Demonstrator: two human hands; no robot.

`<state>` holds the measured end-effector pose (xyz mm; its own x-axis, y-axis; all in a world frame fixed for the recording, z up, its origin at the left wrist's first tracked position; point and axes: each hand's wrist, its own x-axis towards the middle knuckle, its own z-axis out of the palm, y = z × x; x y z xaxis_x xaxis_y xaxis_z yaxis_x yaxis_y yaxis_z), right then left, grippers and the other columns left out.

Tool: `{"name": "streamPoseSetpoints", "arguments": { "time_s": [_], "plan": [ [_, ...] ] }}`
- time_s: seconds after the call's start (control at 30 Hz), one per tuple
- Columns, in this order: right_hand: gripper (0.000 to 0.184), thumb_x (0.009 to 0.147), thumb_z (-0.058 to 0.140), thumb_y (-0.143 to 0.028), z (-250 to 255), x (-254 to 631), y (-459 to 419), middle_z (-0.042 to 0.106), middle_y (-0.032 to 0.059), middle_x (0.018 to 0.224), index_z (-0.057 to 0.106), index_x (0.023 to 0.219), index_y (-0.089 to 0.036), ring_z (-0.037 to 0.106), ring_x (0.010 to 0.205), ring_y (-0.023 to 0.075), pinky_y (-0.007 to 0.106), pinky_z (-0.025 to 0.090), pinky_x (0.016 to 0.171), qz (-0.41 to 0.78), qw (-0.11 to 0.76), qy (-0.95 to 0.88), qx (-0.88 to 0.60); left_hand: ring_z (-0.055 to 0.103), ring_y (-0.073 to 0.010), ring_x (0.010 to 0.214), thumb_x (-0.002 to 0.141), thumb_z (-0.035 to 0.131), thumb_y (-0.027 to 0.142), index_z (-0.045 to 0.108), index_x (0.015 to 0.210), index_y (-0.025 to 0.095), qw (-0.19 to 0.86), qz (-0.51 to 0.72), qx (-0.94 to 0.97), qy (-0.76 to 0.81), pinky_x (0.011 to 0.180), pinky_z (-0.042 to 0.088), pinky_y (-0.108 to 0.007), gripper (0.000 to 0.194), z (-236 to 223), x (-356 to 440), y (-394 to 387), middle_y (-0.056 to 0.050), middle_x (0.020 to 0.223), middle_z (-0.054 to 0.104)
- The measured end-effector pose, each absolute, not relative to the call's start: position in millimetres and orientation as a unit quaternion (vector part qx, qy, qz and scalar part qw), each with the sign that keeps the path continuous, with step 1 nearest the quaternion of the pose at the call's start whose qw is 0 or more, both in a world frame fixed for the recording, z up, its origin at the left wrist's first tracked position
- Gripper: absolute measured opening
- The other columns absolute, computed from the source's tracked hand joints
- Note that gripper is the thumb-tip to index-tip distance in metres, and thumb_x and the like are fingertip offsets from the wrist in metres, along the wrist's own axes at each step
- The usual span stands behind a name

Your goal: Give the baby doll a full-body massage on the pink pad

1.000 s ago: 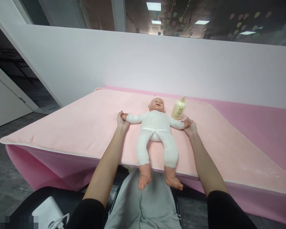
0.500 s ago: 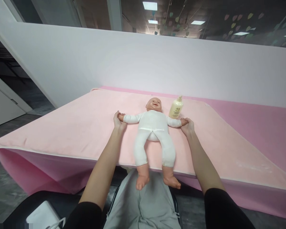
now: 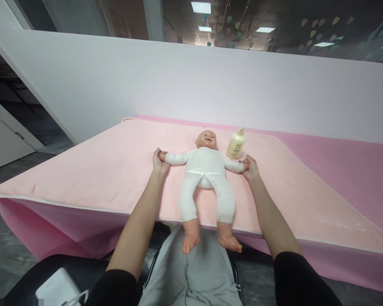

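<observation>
Doll (image 3: 206,170) in a white bodysuit is lying face up on the pink-covered worktop (image 3: 98,170), arms spread wide to either side and bare feet hanging over the near edge. It is lying between the two hands, its body centred in the gap. The left hand (image 3: 158,161) is closing its fingers around the doll's wrist and small hand at one end of the outstretched arms, and the right hand (image 3: 249,166) is gripping the other in the same way; both are resting on the pink cover. A cream lotion bottle (image 3: 236,144) is standing upright just beside the doll's head, close behind the right hand.
</observation>
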<state>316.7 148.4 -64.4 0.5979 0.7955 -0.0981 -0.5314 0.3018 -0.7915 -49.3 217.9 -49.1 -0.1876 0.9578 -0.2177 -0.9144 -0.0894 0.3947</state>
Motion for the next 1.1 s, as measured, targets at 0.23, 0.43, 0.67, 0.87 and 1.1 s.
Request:
{"name": "streamPoseSetpoints", "arguments": {
  "time_s": [0.23, 0.43, 0.67, 0.87, 1.1],
  "plan": [
    [0.026, 0.072, 0.052, -0.005, -65, 318, 148, 0.044, -0.0054, 0.045, 0.043, 0.052, -0.019, 0.047, 0.048, 0.0081, 0.024, 0.053, 0.063, 0.441, 0.780, -0.191, -0.401, 0.050, -0.0067, 0.048, 0.074, 0.065, 0.037, 0.042, 0.063, 0.019, 0.609, 0.744, 0.111, 0.251, 0.055, 0.045, -0.019, 0.032, -58, -52, 226, 0.006, 0.049, 0.044],
    [0.020, 0.069, 0.052, -0.007, -63, 321, 142, 0.052, -0.0035, 0.053, 0.043, 0.056, -0.019, 0.053, 0.055, 0.0104, 0.026, 0.052, 0.064, 0.485, 0.755, -0.219, -0.383, 0.053, -0.0073, 0.053, 0.071, 0.051, 0.020, 0.043, 0.064, 0.018, 0.626, 0.762, 0.054, 0.159, 0.061, 0.048, -0.021, 0.011, -59, -55, 221, 0.004, 0.055, 0.050],
    [0.024, 0.068, 0.054, -0.005, -60, 318, 142, 0.050, -0.0050, 0.052, 0.039, 0.059, -0.021, 0.053, 0.056, 0.0112, 0.031, 0.054, 0.070, 0.485, 0.763, -0.230, -0.359, 0.058, -0.0092, 0.061, 0.072, 0.053, 0.021, 0.046, 0.066, 0.019, 0.610, 0.747, 0.106, 0.244, 0.067, 0.050, -0.022, 0.009, -57, -49, 224, 0.001, 0.062, 0.055],
    [0.021, 0.074, 0.064, -0.013, -63, 317, 148, 0.040, -0.0099, 0.045, 0.046, 0.066, -0.020, 0.042, 0.042, 0.0065, 0.024, 0.052, 0.058, 0.446, 0.780, -0.183, -0.399, 0.060, -0.0105, 0.064, 0.069, 0.060, 0.019, 0.050, 0.067, 0.017, 0.571, 0.745, 0.183, 0.293, 0.072, 0.051, -0.025, 0.011, -57, -40, 222, 0.001, 0.062, 0.056],
    [0.020, 0.075, 0.065, -0.019, -65, 317, 149, 0.038, -0.0107, 0.041, 0.047, 0.065, -0.020, 0.040, 0.039, 0.0059, 0.022, 0.050, 0.053, 0.428, 0.784, -0.155, -0.422, 0.057, -0.0112, 0.056, 0.068, 0.063, 0.024, 0.050, 0.066, 0.016, 0.560, 0.733, 0.232, 0.310, 0.062, 0.048, -0.025, 0.016, -58, -39, 218, 0.003, 0.055, 0.054]
  ]
}}
